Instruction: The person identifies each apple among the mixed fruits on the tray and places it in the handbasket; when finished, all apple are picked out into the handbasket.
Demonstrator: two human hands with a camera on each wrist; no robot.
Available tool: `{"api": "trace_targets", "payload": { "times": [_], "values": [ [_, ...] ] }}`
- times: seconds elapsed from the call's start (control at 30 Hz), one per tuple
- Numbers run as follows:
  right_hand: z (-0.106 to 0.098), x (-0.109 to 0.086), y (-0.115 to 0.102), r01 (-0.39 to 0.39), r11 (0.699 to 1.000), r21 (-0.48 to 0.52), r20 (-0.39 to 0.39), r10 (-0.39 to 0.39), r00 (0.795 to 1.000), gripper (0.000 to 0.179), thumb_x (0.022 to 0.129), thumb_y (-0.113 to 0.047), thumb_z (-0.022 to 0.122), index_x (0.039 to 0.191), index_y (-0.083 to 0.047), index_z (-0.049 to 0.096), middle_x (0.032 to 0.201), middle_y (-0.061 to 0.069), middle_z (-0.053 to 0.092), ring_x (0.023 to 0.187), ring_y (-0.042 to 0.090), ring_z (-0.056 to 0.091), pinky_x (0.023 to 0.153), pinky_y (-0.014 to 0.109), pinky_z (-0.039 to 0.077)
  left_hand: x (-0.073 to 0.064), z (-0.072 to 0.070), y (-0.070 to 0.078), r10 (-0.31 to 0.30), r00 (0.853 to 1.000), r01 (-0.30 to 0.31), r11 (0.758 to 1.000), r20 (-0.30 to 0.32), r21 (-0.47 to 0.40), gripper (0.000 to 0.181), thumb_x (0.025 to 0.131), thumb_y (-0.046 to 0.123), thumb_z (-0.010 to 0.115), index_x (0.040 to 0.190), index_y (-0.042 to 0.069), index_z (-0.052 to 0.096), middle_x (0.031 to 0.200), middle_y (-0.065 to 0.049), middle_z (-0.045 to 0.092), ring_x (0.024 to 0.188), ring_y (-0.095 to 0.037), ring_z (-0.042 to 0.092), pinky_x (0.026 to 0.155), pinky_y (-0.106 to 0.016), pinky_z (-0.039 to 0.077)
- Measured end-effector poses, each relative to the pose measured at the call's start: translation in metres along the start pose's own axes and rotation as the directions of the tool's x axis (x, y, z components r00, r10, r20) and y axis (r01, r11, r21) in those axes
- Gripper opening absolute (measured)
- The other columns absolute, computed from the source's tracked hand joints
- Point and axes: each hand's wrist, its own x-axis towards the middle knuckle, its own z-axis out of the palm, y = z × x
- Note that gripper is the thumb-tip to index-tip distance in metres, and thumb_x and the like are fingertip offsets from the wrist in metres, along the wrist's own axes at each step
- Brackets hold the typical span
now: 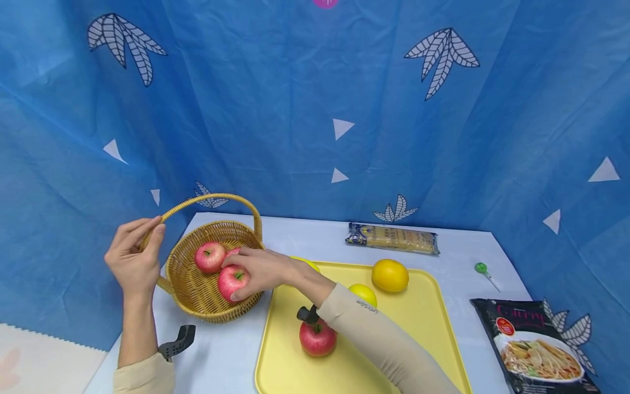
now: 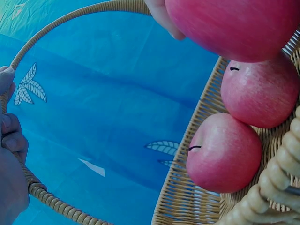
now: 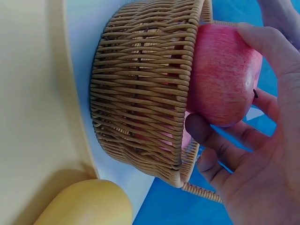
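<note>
Head view: the left hand (image 1: pixel 134 257) gripped the handle (image 1: pixel 216 197) of the basket (image 1: pixel 183 282), thumb and fingers closed about it. The right hand (image 1: pixel 266 269), spread only as wide as the fruit, held an apple (image 1: pixel 231 282) at the basket's mouth, near two more apples (image 1: pixel 209 257) inside. Beside the basket, a tray (image 1: pixel 418 328) bore another apple (image 1: pixel 315 342) and yellow fruits (image 1: pixel 390 275).

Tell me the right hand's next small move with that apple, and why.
I'd probably lower the held apple into the wicker basket: the right hand holds it at the opening, two other apples lie inside, and the left hand grips the handle, which should help keep the basket steady.
</note>
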Motion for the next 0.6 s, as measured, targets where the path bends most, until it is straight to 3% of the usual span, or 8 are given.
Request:
{"api": "trace_targets", "payload": {
  "times": [0.6],
  "values": [
    [0.012, 0.011, -0.001, -0.032, 0.999, -0.044, 0.030, 0.033, 0.999, 0.061, 0.083, -0.064, 0.070, 0.135, -0.040, 0.051, 0.127, -0.015, 0.046, 0.112, -0.002, 0.044, 0.086, 0.020, 0.047, 0.000, 0.000, -0.002, -0.004, 1.000, 0.004, 1.000, -0.002, -0.004, 0.017, 0.084, -0.013, 0.073, 0.100, -0.015, 0.073, 0.098, -0.005, 0.069, 0.087, -0.009, 0.063, 0.069, -0.010, 0.051]
  ]
}}
